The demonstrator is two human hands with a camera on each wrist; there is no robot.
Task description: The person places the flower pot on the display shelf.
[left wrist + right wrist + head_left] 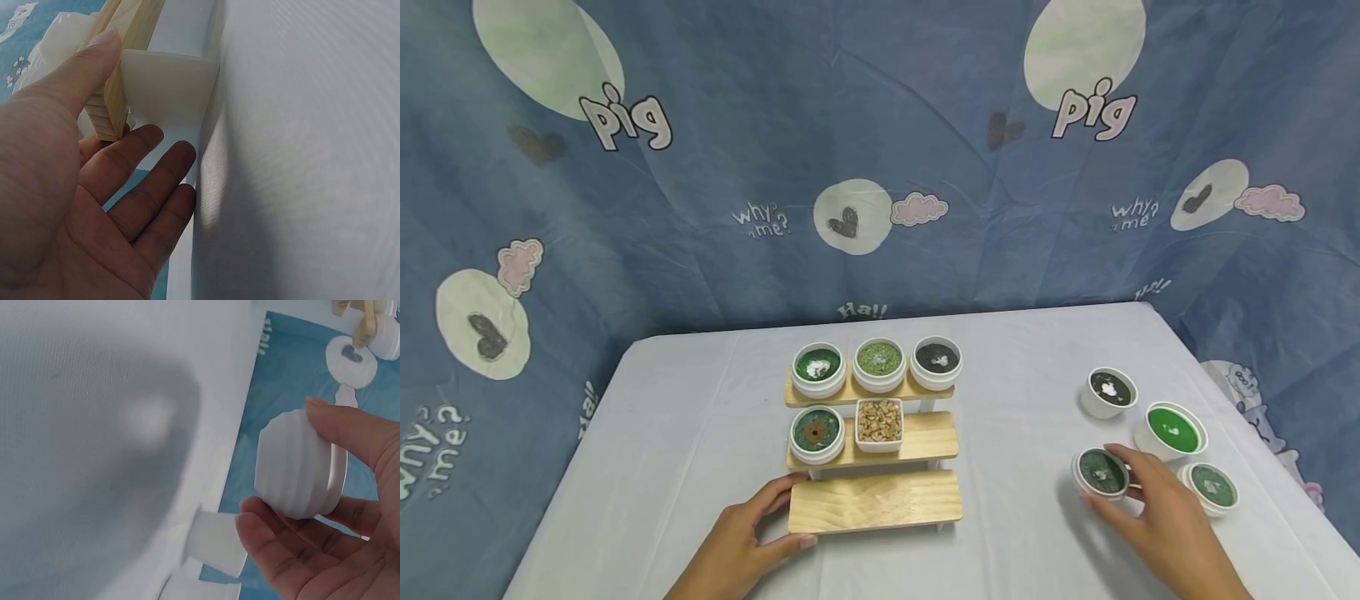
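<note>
My left hand (739, 533) grips the left end of the lowest board on a three-step wooden display stand (876, 502), thumb at the front edge and index finger at the back. In the left wrist view its other fingers (156, 206) lie loosely bent below the board, beside a white support (172, 84). My right hand (1172, 508) holds a small white bowl (1101, 472) with a dark green filling between thumb and fingers. Seen in the right wrist view, the ribbed side of this bowl (294, 465) is up off the cloth, which carries a shadow.
On the top step stand three round bowls (880, 365); the middle step bears a round bowl (817, 434) and a square dish of nuts (879, 425). Near my right hand are a dark-filled cup (1108, 392), a bright green cup (1172, 429) and another green bowl (1210, 488).
</note>
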